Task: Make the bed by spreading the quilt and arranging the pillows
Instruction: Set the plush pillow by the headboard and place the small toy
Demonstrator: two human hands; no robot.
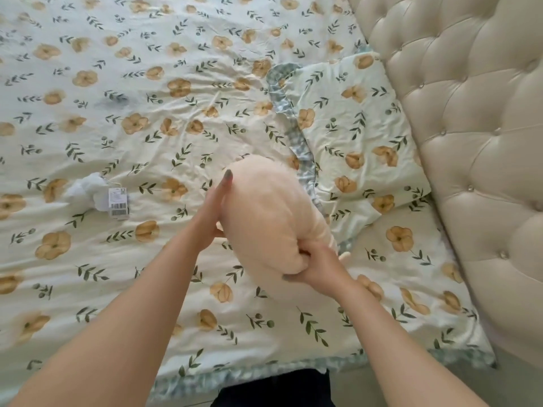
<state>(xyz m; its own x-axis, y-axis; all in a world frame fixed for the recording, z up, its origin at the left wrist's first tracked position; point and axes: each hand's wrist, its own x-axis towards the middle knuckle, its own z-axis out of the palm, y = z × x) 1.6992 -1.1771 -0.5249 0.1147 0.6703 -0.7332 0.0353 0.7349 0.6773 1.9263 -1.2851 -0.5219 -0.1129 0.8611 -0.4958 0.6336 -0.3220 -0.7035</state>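
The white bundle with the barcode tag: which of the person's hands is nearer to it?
Left. The left hand lies nearer the white bundle; the right hand is beyond the peach cushion.

Two bare forearms enter from the lower edge of the frame, one from the lower left, one from lower centre-right. No sleeves reach into view on either arm; no watch, bracelet or ring can be seen. Left hand (212,212): slim, long fingers; the one nail facing the camera, at frame centre, carries dull grey-green polish. Right hand (318,267): thumbnail near frame centre-low has the same grey polish; other nails hidden. Bottom centre: a patch of dark, near-black clothing (273,389), cut and type not discernible.
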